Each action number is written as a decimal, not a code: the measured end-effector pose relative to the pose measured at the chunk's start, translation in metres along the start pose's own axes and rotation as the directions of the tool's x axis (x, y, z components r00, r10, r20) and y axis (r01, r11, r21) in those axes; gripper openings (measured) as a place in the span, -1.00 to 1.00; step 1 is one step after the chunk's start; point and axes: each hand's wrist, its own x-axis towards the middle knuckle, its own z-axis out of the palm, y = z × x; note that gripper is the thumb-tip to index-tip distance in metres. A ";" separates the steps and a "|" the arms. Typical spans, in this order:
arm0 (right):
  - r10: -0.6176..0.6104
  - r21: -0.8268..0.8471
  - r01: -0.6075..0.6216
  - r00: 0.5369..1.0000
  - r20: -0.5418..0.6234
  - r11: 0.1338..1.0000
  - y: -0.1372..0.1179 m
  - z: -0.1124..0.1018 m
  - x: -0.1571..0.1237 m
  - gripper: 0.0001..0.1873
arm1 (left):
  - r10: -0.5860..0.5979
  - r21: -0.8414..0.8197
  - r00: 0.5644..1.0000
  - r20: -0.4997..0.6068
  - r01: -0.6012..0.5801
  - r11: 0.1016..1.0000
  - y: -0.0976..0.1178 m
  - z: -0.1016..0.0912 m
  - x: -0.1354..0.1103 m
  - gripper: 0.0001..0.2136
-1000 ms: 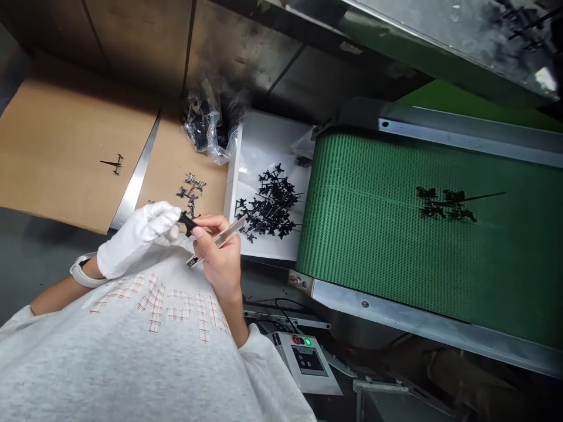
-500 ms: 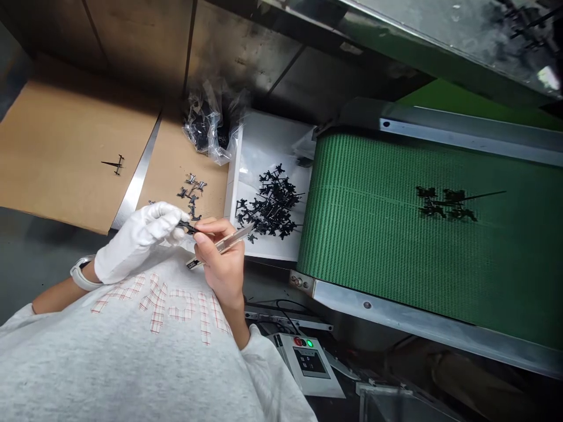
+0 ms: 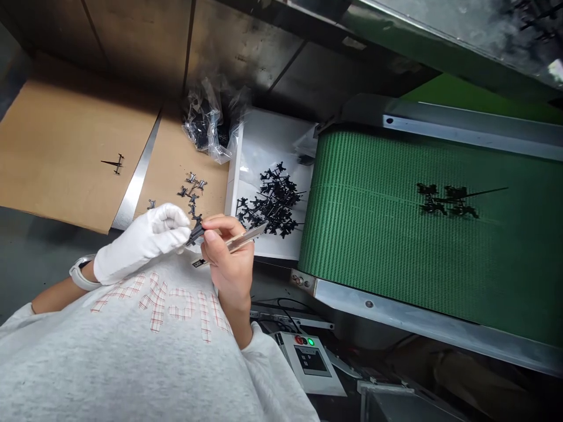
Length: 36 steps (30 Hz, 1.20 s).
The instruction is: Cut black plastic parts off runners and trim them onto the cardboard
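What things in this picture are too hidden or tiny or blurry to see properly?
In the head view:
The whole shape of the black piece: partly covered by the left hand and right hand.
Writing on the knife: too small.
What fills the clear bag: folds and shine hide it.
Marks on the screen: too small.
Dark pieces at top right: blurred, cut off by the edge.

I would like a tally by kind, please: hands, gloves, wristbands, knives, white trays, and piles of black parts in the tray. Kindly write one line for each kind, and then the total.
Hands: 2, left hand and right hand
Glove: 1
Wristband: 1
Knife: 1
White tray: 1
Pile of black parts: 1
Total: 7
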 end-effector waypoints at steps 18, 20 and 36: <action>-0.290 -0.626 0.407 0.914 0.285 0.666 -0.010 -0.011 -0.008 -0.52 | -0.023 0.095 0.979 0.201 0.004 0.995 -0.002 -0.010 -0.008 -0.71; -0.329 -0.627 0.475 0.880 0.343 0.617 -0.011 -0.010 -0.007 -0.49 | -0.024 0.063 0.983 0.185 0.012 0.998 -0.002 -0.010 -0.011 -0.70; -0.393 -0.621 0.529 0.848 0.356 0.579 -0.016 -0.005 -0.007 -0.51 | 0.004 0.104 0.981 0.194 -0.024 0.994 0.005 -0.007 -0.013 -0.66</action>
